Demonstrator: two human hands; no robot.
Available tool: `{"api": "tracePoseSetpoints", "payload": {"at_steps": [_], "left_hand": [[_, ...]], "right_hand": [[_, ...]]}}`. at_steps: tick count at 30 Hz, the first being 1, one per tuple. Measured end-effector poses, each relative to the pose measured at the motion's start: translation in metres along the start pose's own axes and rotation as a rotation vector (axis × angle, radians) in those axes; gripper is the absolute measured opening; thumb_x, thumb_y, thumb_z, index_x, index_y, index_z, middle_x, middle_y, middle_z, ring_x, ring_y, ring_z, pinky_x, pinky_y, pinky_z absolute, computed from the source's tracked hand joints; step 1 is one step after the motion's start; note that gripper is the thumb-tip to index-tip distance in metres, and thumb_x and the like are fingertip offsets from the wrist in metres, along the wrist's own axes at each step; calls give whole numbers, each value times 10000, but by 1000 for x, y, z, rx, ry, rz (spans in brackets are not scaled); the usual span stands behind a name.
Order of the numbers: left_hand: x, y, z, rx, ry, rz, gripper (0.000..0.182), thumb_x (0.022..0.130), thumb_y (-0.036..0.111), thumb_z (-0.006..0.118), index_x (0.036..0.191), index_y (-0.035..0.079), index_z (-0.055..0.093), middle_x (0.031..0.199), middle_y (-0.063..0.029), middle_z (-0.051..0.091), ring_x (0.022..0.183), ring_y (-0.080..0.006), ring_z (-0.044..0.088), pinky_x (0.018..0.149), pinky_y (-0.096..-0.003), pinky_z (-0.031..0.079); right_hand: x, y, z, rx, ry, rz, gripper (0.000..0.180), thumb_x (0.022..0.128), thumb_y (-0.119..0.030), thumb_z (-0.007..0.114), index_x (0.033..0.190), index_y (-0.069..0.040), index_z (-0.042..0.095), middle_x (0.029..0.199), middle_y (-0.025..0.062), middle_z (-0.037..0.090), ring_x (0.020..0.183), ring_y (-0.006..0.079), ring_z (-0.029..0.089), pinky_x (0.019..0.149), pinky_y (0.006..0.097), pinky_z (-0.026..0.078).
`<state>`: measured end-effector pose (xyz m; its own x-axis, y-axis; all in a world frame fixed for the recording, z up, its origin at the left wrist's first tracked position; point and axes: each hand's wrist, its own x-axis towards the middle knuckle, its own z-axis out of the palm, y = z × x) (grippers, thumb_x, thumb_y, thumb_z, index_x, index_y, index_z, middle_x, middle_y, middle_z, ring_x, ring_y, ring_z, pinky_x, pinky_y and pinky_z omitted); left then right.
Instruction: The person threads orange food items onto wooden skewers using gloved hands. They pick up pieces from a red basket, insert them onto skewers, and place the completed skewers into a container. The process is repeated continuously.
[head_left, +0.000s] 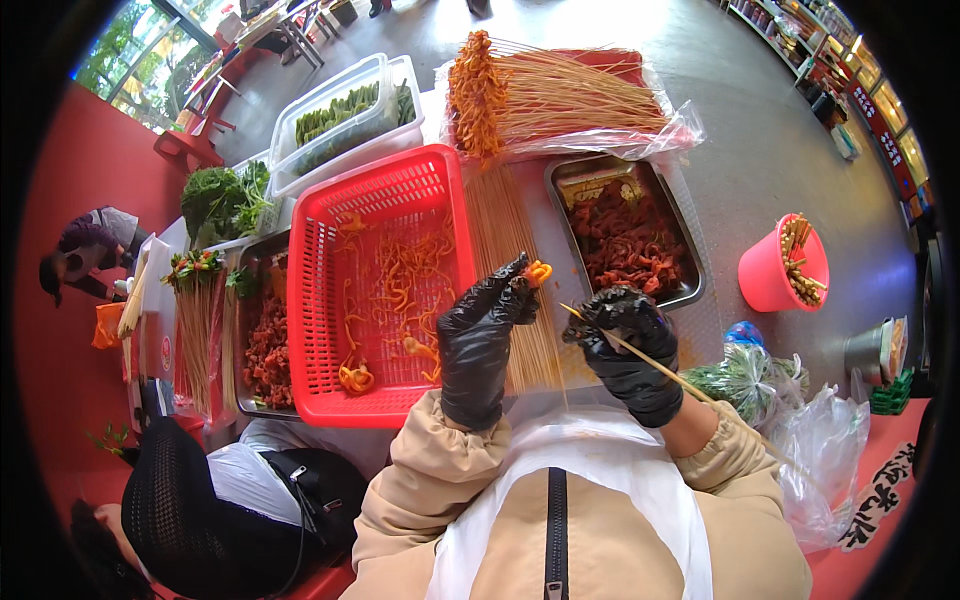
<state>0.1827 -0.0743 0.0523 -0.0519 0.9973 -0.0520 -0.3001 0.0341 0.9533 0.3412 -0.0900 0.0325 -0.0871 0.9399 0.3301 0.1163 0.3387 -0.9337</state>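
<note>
My left hand (480, 337), in a black disposable glove, pinches a folded orange food strip (538, 272) between thumb and fingers. In my right hand (630, 352), gloved the same way, is a bamboo skewer (652, 361); its bare tip points left towards the strip without touching it. Below both hands lies a row of loose bamboo skewers (499, 217). Left of them stands a red plastic basket (315, 225) with scattered orange strips (409, 259). A steel tray (697, 262) of dark red marinated meat pieces (626, 240) sits just beyond my right hand.
Finished skewers (570, 97) rest on a plastic-lined red tray at the back. Clear tubs (337, 112) hold green vegetables. A pink bucket (765, 270) of sticks and plastic bags (817, 442) are on the right. Another person (225, 502) sits close on my left.
</note>
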Motion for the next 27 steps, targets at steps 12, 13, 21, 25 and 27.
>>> {"api": "tracePoseSetpoints", "payload": {"at_steps": [12,13,21,25,27], "left_hand": [[0,-7,10,-80,-19,0,259,857,77,531,1099,-10,561,892,-67,629,744,-100,563,671,-225,446],[1,-8,10,-75,-25,7,262,857,78,530,1102,-10,559,890,-66,628,747,-102,565,674,-225,446],[2,-13,25,50,47,160,264,825,-21,539,1088,-16,565,946,-80,607,816,-128,574,703,-249,477],[7,-18,31,162,52,293,279,800,-71,543,1074,-25,568,973,-89,598,834,-139,573,714,-254,481],[10,-18,37,125,31,296,280,793,-85,541,1065,-27,573,950,-78,592,825,-133,563,708,-237,468]], "right_hand": [[22,0,14,-69,48,-206,177,696,39,607,824,-59,533,790,43,558,704,140,545,660,220,431],[23,1,14,-76,55,-218,172,695,39,605,813,-59,528,782,42,554,691,143,539,651,222,430],[29,13,14,-91,87,-205,173,683,58,601,769,-59,507,744,44,532,656,155,525,614,234,425],[34,21,9,-42,102,-296,333,690,54,641,957,-98,511,781,80,540,684,222,553,615,280,462],[37,18,4,93,98,-212,295,695,68,640,917,-83,520,778,77,529,696,206,546,613,275,452]]}}
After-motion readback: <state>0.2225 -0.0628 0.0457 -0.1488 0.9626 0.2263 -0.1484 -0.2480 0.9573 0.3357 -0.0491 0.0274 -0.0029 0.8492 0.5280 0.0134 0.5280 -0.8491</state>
